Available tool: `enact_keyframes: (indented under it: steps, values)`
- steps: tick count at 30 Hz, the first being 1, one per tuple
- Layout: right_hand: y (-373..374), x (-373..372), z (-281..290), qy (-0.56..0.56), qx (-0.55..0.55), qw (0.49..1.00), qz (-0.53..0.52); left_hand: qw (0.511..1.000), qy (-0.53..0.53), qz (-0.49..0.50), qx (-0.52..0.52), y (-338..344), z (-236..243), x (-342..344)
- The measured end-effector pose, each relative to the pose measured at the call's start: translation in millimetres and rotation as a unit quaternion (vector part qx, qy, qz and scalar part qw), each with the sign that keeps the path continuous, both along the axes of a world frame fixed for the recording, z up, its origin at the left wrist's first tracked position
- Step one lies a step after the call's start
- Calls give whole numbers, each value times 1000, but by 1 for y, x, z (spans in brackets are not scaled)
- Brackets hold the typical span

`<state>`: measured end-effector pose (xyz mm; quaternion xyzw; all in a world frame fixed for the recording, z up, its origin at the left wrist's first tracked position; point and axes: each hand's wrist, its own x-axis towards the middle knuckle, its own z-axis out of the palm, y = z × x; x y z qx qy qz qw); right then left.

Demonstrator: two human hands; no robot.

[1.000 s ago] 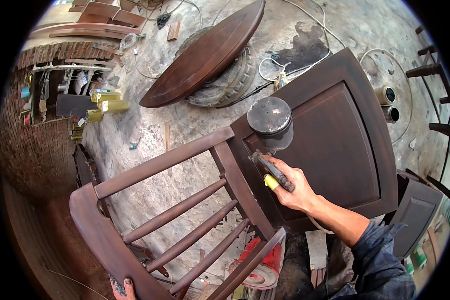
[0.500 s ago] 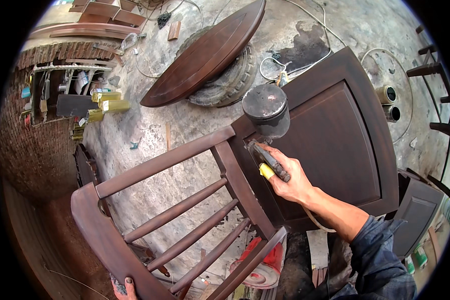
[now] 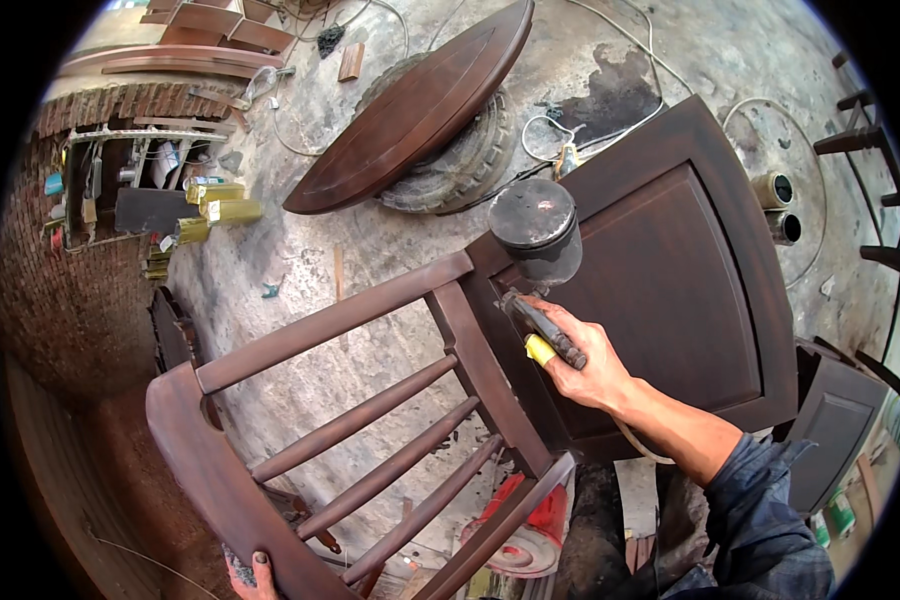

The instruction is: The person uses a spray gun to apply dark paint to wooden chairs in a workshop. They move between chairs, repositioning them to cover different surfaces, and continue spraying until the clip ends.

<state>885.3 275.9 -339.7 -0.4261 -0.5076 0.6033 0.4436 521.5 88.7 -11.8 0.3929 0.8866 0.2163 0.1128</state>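
Note:
In my right hand (image 3: 588, 362) is a spray gun (image 3: 542, 325) with a dark round cup on top, its handle wrapped by my fingers. A strip of yellow tape shows on the gun beside my fingers. The gun hangs over the seat end of a dark brown wooden chair (image 3: 660, 290), close to where the seat meets the backrest. My left hand (image 3: 258, 580) grips the chair's top rail (image 3: 220, 470) at the lower left, its thumb over the edge. Three round spindles (image 3: 370, 418) run through the backrest frame.
Beyond the chair, a dark oval wooden tabletop (image 3: 420, 110) leans on a tyre (image 3: 450, 170). Yellow tins (image 3: 228, 200) stand by a brick wall at left. Two open cans (image 3: 780, 210) and a hose lie at right. A red-and-white bucket (image 3: 510, 535) sits beneath the chair.
The chair, spray gun and both hands have shifted very slightly to the right in view. My grip on each thing is unchanged.

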Motion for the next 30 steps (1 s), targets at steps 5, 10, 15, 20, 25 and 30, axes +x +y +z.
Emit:
enact_keyframes:
  steps: [5, 10, 15, 20, 25, 30]
  values:
    - [-1, -1, 6, 13, 0, 1000, 20, 1000, -15, -5, -7, 6, 1, 8]
    - [-6, 0, 6, 9, -11, 1000, 26, 1000, -4, 6, -4, 9, 0, 13]
    - [-6, 1, 12, 18, -46, 998, 41, 1000, 12, -7, -23, 7, 2, 7]
    - [-7, -3, 11, 39, 6, 999, 32, 1000, -4, 25, 1, 5, 0, 8]
    - [-7, -1, 6, 31, -46, 998, 43, 1000, -23, -3, -2, 10, 0, 11]
    - [-8, 0, 9, 31, -52, 997, 46, 1000, -21, -8, -2, 8, 0, 9]
